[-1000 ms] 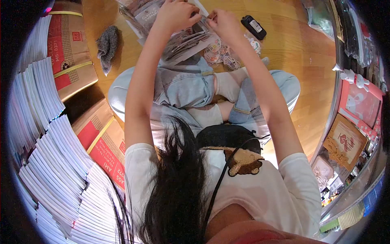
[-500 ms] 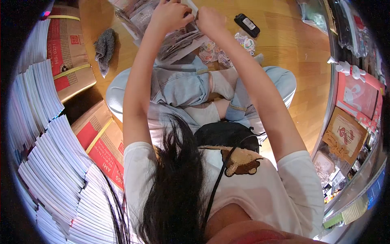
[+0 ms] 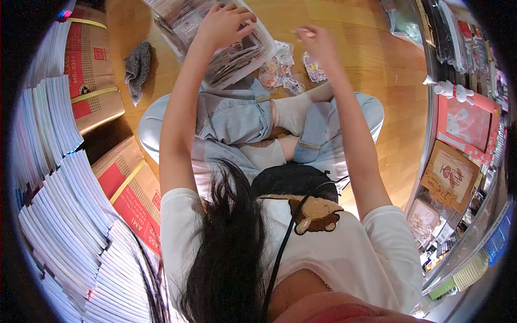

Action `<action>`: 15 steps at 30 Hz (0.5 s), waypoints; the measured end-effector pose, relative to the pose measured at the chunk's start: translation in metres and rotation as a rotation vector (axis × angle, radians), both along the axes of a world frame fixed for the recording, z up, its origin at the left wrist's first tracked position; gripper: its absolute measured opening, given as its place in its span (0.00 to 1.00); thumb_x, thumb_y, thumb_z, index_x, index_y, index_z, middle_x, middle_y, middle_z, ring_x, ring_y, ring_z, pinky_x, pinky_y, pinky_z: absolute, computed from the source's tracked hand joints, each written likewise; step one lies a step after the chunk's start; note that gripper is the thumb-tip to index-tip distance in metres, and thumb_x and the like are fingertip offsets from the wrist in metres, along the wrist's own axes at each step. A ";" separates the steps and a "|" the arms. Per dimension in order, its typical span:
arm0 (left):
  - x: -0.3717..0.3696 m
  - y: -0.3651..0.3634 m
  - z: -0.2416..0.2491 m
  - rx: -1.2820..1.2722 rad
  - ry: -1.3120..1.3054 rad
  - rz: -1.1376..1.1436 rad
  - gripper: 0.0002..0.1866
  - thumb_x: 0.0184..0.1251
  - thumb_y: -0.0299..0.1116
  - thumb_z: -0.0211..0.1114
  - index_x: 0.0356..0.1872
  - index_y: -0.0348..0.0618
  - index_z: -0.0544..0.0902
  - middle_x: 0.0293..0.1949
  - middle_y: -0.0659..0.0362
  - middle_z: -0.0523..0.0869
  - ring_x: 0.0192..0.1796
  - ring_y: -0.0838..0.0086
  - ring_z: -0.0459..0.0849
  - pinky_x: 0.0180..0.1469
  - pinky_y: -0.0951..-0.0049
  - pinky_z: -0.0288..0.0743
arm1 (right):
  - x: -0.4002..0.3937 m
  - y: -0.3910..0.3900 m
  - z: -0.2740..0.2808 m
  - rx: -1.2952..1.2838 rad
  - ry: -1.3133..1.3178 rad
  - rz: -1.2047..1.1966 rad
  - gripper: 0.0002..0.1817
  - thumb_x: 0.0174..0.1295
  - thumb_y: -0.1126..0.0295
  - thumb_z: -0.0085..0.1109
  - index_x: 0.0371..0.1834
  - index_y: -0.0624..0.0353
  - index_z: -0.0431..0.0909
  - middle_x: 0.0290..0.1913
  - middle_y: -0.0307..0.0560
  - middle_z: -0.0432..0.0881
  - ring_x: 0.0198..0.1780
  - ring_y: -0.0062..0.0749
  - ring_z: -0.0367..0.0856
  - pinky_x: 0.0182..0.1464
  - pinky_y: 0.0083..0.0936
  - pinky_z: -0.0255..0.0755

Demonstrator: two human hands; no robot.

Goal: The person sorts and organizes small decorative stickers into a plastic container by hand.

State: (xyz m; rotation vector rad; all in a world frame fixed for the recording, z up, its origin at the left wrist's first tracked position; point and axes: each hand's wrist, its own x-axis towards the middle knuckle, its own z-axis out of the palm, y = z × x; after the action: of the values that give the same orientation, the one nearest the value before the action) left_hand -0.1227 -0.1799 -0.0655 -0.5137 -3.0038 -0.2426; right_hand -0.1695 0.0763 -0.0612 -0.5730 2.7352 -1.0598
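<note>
Sitting cross-legged at the near end of the plastic tub (image 3: 268, 52), I have my left hand (image 3: 222, 26) above what fills it and my right hand (image 3: 319, 47) off to its right, apart from the rim. The packets (image 3: 237, 56) lean crowded together in the tub, below my left palm and on my side of it, so the left is plainly the nearer hand. Its fingers are loosely spread and a little bent, pointing across towards the tub's right wall; whether the tips touch any packet I cannot tell. The tub's long axis seems to run away from my legs (image 3: 231, 116) and lean left, its far end cut off by the edge of view.

My right fingers are drawn in close to one another, tips turned back towards the tub. I cannot tell whether they pinch anything. Nearest to them is a small patterned pack (image 3: 312, 68) on the wooden floor (image 3: 377, 43) right of the tub, just on my side of that hand. A heap of similar packs (image 3: 277, 67) lies between it and the tub, beside the near right corner. Left of the tub, well apart, lies a grey cloth (image 3: 138, 67).
</note>
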 end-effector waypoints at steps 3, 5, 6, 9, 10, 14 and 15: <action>-0.001 0.001 0.000 0.008 0.012 -0.012 0.14 0.65 0.42 0.52 0.46 0.57 0.82 0.56 0.68 0.77 0.60 0.69 0.72 0.64 0.56 0.60 | -0.002 0.055 -0.009 0.263 -0.123 -0.139 0.19 0.57 0.54 0.57 0.43 0.55 0.83 0.38 0.54 0.84 0.43 0.47 0.82 0.48 0.36 0.74; -0.001 0.001 0.002 -0.035 -0.017 -0.020 0.13 0.65 0.43 0.52 0.45 0.57 0.82 0.57 0.68 0.76 0.60 0.69 0.72 0.64 0.56 0.60 | -0.003 0.087 -0.025 0.405 -0.175 -0.146 0.21 0.55 0.53 0.60 0.47 0.54 0.81 0.40 0.54 0.84 0.45 0.47 0.82 0.48 0.37 0.74; -0.002 0.001 0.001 -0.044 -0.017 -0.021 0.13 0.65 0.43 0.52 0.44 0.57 0.83 0.58 0.69 0.76 0.61 0.69 0.72 0.64 0.55 0.59 | -0.002 0.097 -0.036 0.462 -0.151 -0.139 0.23 0.53 0.53 0.62 0.48 0.54 0.80 0.42 0.53 0.83 0.46 0.47 0.81 0.49 0.38 0.73; -0.004 -0.001 0.001 -0.068 -0.035 -0.025 0.14 0.65 0.44 0.52 0.43 0.58 0.83 0.58 0.70 0.76 0.61 0.69 0.71 0.65 0.55 0.59 | 0.005 0.109 -0.062 0.571 -0.111 -0.140 0.28 0.50 0.51 0.66 0.51 0.54 0.76 0.46 0.53 0.82 0.49 0.47 0.80 0.50 0.41 0.73; -0.004 -0.001 0.003 -0.065 -0.048 -0.027 0.14 0.65 0.44 0.52 0.43 0.58 0.83 0.58 0.70 0.76 0.61 0.69 0.71 0.65 0.55 0.59 | 0.008 0.107 -0.068 0.575 -0.114 -0.155 0.29 0.49 0.51 0.66 0.52 0.55 0.75 0.48 0.52 0.81 0.50 0.46 0.79 0.50 0.42 0.73; -0.003 0.002 0.004 -0.052 -0.025 -0.013 0.14 0.64 0.44 0.52 0.42 0.57 0.84 0.57 0.69 0.76 0.60 0.68 0.72 0.65 0.54 0.59 | 0.012 0.099 -0.071 0.659 -0.116 -0.191 0.31 0.48 0.49 0.67 0.51 0.58 0.74 0.47 0.54 0.80 0.51 0.47 0.79 0.51 0.43 0.71; -0.002 0.003 0.004 -0.053 -0.026 -0.011 0.14 0.64 0.44 0.52 0.42 0.57 0.84 0.56 0.68 0.77 0.60 0.67 0.72 0.64 0.55 0.59 | 0.013 0.096 -0.063 0.644 -0.138 -0.208 0.31 0.49 0.49 0.66 0.51 0.58 0.73 0.47 0.55 0.80 0.51 0.48 0.78 0.51 0.43 0.71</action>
State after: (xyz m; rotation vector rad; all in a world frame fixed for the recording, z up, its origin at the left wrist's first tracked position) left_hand -0.1250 -0.1769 -0.0619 -0.5360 -3.0404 -0.1720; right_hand -0.1563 0.1721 -0.1239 -0.1113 2.8163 -0.1872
